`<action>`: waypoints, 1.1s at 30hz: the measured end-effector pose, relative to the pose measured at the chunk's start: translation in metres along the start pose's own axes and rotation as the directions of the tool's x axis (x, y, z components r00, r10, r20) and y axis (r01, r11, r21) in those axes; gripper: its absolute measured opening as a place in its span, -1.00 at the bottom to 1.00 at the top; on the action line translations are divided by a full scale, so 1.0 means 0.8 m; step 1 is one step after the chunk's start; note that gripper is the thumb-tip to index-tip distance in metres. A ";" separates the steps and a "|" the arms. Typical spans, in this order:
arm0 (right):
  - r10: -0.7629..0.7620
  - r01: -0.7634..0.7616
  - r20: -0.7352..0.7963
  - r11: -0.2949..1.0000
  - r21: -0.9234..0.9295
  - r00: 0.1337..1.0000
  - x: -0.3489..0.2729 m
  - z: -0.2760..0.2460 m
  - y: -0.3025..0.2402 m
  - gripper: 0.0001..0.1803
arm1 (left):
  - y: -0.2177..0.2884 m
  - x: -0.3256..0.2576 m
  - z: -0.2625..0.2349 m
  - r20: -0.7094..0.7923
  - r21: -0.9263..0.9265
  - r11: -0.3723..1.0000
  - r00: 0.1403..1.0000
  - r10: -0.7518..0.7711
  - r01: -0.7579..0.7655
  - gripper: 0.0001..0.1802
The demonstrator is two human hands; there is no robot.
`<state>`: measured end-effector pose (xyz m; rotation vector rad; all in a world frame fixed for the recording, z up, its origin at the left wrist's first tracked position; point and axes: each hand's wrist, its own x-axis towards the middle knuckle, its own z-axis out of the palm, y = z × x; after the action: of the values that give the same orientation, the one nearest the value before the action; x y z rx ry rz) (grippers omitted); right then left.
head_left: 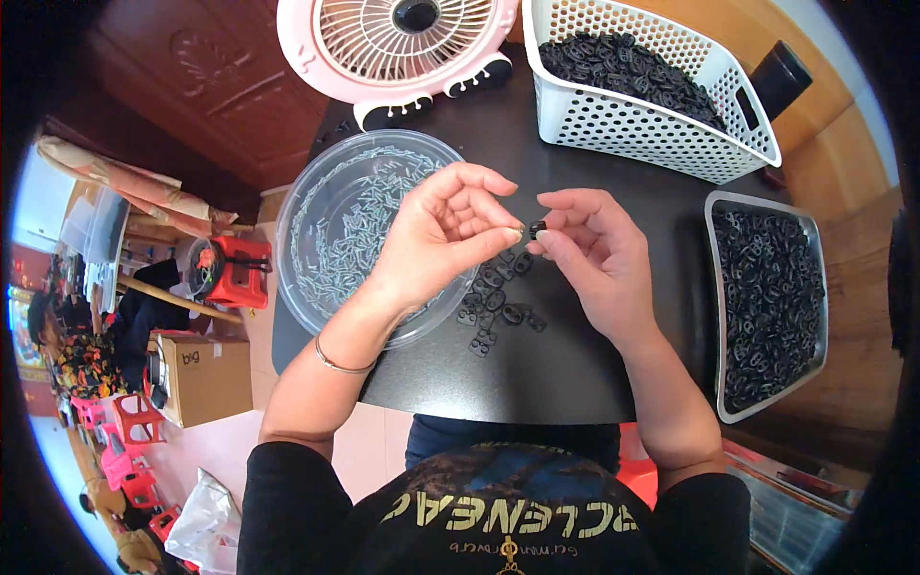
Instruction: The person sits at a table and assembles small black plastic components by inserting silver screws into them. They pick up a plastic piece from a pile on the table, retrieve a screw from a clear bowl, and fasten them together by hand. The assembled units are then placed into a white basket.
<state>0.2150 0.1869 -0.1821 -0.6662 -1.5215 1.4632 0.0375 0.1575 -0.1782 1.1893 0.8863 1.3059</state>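
Observation:
Above the dark table, in the middle of the view, my two hands meet nearly tip to tip. Between thumb and fingers, my right hand (596, 254) pinches a small black plastic part (537, 229). My left hand (450, 222) is curled, its thumb tip touching or almost touching that part; whatever it pinches is too small to make out. Below the hands lies a loose cluster of small black plastic pieces (492, 300), some with round holes. Left of them, partly behind my left wrist, a clear round tub (319, 171) holds many short silvery metal pieces (359, 230).
A pink fan (297, 48) stands at the table's far side. Beside it, a white perforated basket (623, 134) holds black parts. At the right edge sits a metal tray (721, 316) of more black pieces. A cardboard box (216, 379) and red stools (139, 422) are on the floor at left.

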 end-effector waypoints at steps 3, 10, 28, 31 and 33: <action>-0.005 0.004 -0.023 0.999 -0.048 1.000 -0.001 0.002 0.006 -0.74 | -0.001 -0.001 0.000 0.005 0.002 1.000 1.000 -0.018 0.018 -0.62; -0.014 0.011 -0.052 0.998 -0.054 0.999 -0.002 0.003 0.007 -0.75 | -0.001 0.000 0.000 0.003 -0.011 1.000 1.000 -0.029 0.029 -0.60; 0.107 -0.102 -0.046 0.990 0.092 0.993 -0.001 -0.001 0.009 -0.82 | -0.003 -0.001 0.015 -0.081 -0.035 0.999 0.997 0.000 -0.003 -0.55; 0.101 -0.095 -0.051 0.990 0.109 0.994 -0.002 -0.001 0.008 -0.82 | -0.009 0.000 0.007 -0.082 -0.047 0.999 0.996 -0.028 0.025 -0.60; 0.094 -0.089 -0.044 0.990 0.109 0.995 -0.002 -0.001 0.008 -0.82 | -0.008 0.001 0.007 -0.075 -0.052 0.997 0.996 -0.056 0.052 -0.63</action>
<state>0.2153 0.1870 -0.1888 -0.7100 -1.3805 1.5747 0.0445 0.1580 -0.1831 1.0756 0.9292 1.3293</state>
